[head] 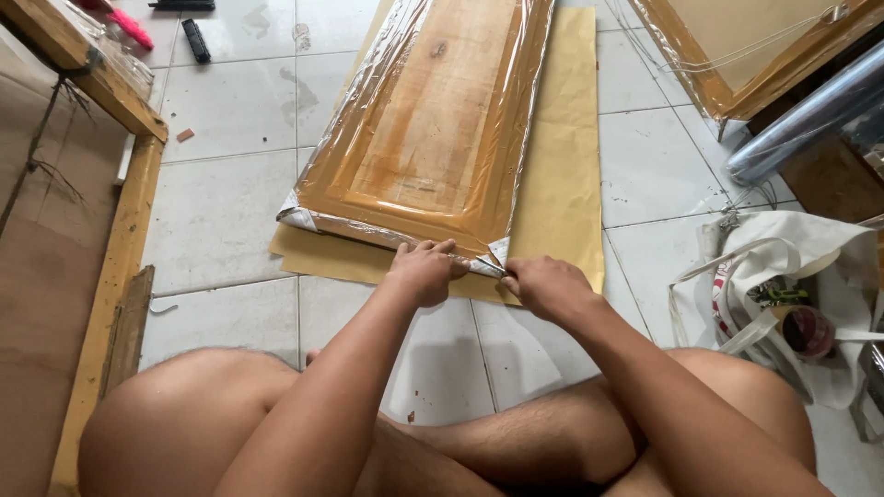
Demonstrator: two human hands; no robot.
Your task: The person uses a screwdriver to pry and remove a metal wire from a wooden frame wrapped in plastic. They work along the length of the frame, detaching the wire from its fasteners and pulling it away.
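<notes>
Panel (433, 120): long wooden door-like board with a raised frame, wrapped in clear plastic film, lying flat on the tiled floor (221, 212). It rests on a sheet of brown paper (566, 138) that sticks out along its right side and past its near end. The film is folded into silvery pleats at both near corners.

Left hand (425, 270): on the panel's near edge, just left of the right-hand corner, fingers curled down and pressing the folded film. Whether it pinches the film or only presses it cannot be told.

Right hand (548, 283): just beside the left hand, at the same corner (495, 256), fingers drawn together on the film's folded end where it meets the paper.

Person: seated cross-legged on the floor, bare knees at the bottom of the view, both forearms reaching forward to the panel's near end.

Surroundings:
- Wooden frame (115, 239), at far left, with a brown board inside it.
- Second wrapped panel (737, 55), top right, partly out of view, with loose film hanging from it.
- Film roll (801, 120), at right, lying aslant, well apart from the hands.
- White cloth bag (792, 276), lower right, open, with small items inside.
- Black remote-shaped item (195, 40) and a pink item (129, 28), top left, on the tiles.
</notes>
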